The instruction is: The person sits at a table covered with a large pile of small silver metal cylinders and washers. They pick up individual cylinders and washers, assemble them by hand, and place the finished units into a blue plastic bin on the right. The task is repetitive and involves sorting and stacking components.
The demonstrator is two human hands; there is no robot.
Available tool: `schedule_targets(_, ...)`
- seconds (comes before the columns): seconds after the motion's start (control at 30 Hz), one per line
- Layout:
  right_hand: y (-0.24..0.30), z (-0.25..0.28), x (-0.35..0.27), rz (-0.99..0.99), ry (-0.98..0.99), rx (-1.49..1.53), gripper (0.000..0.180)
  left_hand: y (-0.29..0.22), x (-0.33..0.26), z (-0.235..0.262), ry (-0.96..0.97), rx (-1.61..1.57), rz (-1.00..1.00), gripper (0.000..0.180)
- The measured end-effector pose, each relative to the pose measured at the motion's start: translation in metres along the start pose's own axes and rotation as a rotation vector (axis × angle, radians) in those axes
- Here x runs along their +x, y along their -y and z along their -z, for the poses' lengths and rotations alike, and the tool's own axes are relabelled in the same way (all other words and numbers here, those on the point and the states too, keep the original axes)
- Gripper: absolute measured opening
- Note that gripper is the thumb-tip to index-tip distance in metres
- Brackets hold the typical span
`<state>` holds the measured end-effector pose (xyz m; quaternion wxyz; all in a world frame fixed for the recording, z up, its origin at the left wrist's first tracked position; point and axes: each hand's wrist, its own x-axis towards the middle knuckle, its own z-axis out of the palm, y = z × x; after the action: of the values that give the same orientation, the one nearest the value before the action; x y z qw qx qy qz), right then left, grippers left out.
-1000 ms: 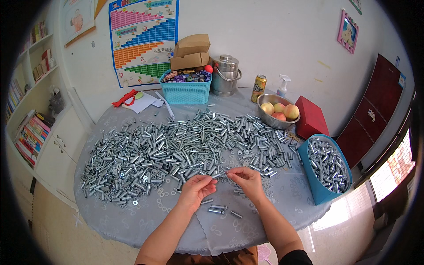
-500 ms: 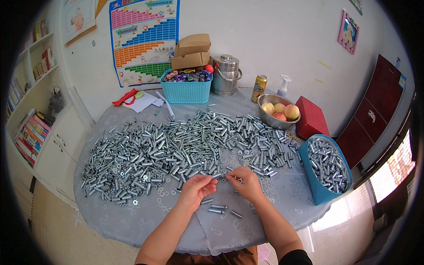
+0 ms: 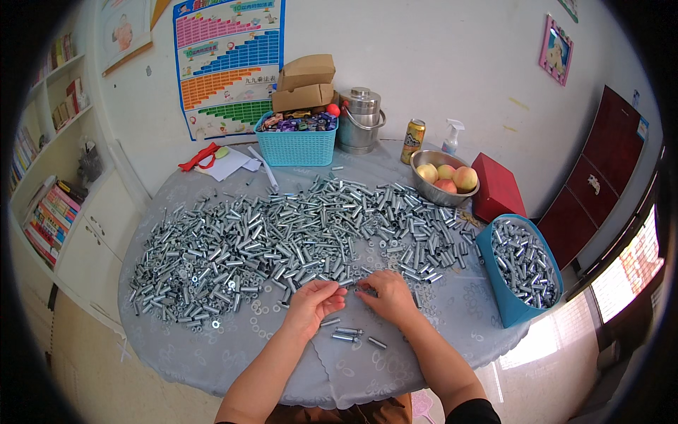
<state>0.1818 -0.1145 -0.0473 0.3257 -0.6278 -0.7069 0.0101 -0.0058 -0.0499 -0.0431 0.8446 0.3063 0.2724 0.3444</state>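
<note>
Both hands have barely shifted: left hand (image 3: 316,302) and right hand (image 3: 385,295) pinch a small bolt (image 3: 351,284) between their fingertips, above the worktop (image 3: 212,353), at the bolt pile's (image 3: 282,233) near edge.

**A small room, lit from the right**

A white wall (image 3: 452,63) carries a coloured chart (image 3: 229,60) and a small pink picture (image 3: 555,49). White shelves (image 3: 53,152) with books stand on the left, above a white cabinet (image 3: 92,240). A dark red cabinet (image 3: 600,177) stands on the right. Daylight enters through a low window (image 3: 628,265). The floor (image 3: 85,367) is beige.
</note>
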Motion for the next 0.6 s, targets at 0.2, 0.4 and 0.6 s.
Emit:
schedule_targets(0.2, -0.002, -0.002, 0.001, 0.019, -0.009, -0.034, 0.017, 0.000, 0.000, -0.001, 0.003, 0.000, 0.003, 0.012)
schedule_targets(0.4, -0.005, -0.010, 0.000, 0.022, -0.042, -0.047, 0.016, 0.002, 0.001, -0.003, -0.001, 0.015, 0.008, 0.011)
schedule_targets(0.6, 0.014, 0.009, 0.003, -0.405, -0.042, 0.439, 0.019, 0.001, 0.001, 0.003, -0.007, 0.010, -0.005, 0.010)
